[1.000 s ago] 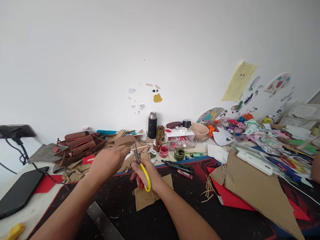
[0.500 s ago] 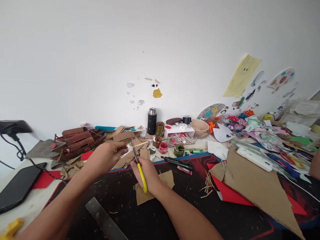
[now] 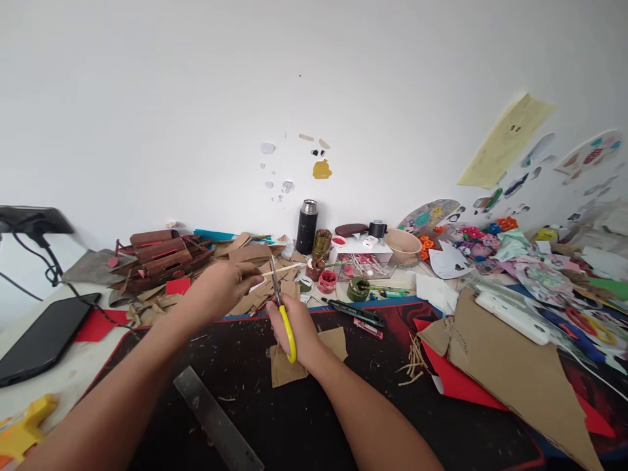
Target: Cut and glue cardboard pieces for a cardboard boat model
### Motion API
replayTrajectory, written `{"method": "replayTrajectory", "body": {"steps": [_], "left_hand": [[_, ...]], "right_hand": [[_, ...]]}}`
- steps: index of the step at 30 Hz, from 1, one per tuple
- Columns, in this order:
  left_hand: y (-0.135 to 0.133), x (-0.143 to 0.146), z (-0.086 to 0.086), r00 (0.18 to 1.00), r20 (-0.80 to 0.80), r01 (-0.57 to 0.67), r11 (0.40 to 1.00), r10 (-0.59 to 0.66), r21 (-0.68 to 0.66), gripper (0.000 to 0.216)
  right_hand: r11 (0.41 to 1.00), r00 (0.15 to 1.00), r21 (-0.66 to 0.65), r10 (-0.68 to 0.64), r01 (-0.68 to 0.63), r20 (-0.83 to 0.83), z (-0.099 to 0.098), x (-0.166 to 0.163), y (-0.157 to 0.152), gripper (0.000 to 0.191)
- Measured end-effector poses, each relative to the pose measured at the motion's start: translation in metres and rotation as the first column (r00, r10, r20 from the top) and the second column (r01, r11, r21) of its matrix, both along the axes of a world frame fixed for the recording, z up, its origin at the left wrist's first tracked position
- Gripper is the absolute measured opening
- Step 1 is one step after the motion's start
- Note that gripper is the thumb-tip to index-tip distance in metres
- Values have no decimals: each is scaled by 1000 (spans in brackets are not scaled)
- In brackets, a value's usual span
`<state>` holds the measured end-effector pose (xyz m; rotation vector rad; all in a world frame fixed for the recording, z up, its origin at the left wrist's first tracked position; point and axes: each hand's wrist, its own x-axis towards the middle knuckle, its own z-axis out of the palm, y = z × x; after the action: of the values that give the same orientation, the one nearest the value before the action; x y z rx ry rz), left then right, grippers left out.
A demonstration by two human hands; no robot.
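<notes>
My left hand [image 3: 223, 289] pinches one end of a thin pale stick [image 3: 287, 269], which points to the right above the cardboard scraps. My right hand [image 3: 297, 324] is wrapped round a pair of scissors [image 3: 289, 333] with yellow handles. Their blades point up and away from me and cross the stick; whether they touch it I cannot tell. Beneath my right hand, a piece of brown cardboard [image 3: 284, 373] lies on the black mat [image 3: 304, 425]. A metal ruler [image 3: 216, 415] rests on the mat below my hands.
A brown model boat [image 3: 161, 258] stands at the back left, near a black bottle [image 3: 307, 227] and open paint jars [image 3: 327, 281]. On the right, a large cardboard sheet [image 3: 510, 366] covers red paper. A yellow glue gun [image 3: 27, 428] lies at the lower left.
The camera view has shifted a little, so the whole scene sits slightly farther right and higher. Both hands keep their holds on the stick and the scissors, with little other visible change.
</notes>
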<state>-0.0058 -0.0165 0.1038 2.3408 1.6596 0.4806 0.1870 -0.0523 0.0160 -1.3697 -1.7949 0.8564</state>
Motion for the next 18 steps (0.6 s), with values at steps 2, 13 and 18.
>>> {"method": "replayTrajectory", "body": {"steps": [2,13,18], "left_hand": [[-3,10,-4,986,-147,-60,990,78,125,47],[-5,1,-11,939,-340,100,912,45,397,42],[-8,-2,-8,921,-389,175,907,-13,383,46]], "right_hand": [[1000,1000,-2,-22,22,-17,-1,4,4,24],[999,1000,31,9,-10,29,2,13,8,25],[998,998,-26,54,-55,-32,-1,15,11,28]]}}
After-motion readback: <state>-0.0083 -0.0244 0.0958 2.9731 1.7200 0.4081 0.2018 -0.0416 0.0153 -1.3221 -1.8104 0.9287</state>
